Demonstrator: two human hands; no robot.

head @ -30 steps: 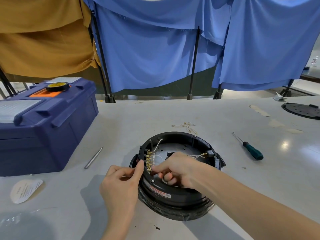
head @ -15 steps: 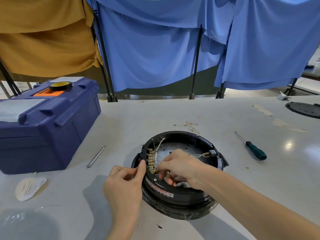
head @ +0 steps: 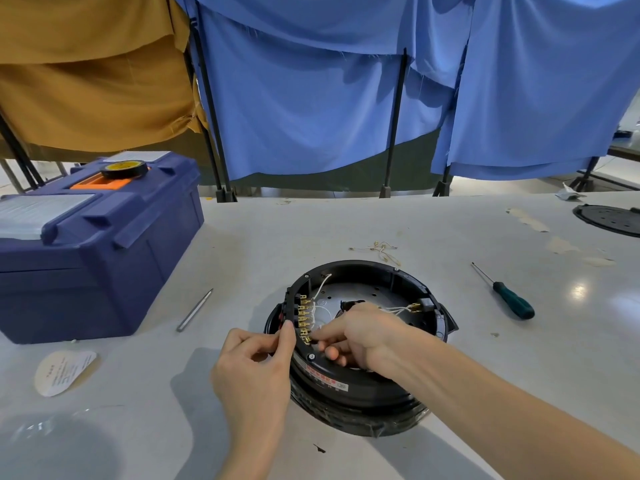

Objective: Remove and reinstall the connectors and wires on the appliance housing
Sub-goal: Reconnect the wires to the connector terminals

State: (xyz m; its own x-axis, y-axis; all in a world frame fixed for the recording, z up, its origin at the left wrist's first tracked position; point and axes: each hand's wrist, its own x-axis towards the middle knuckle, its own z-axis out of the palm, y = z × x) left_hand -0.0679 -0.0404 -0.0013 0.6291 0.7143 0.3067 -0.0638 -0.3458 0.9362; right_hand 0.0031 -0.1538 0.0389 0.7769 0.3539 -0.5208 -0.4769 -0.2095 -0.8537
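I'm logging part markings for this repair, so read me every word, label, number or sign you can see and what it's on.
No text here can be read.
Red and white label on the black appliance housing: print too small and blurred.
Round paper sheet on the table: lines of print, unreadable.
Yellow core of the tape roll on the blue toolbox: marks, unreadable.

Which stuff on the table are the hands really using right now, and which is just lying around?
In use:
- round black housing
- row of brass connectors
- white wires
- left hand
- right hand

Just lying about:
- green-handled screwdriver
- metal rod
- loose wire bundle
- blue toolbox
- tape roll
- paper label
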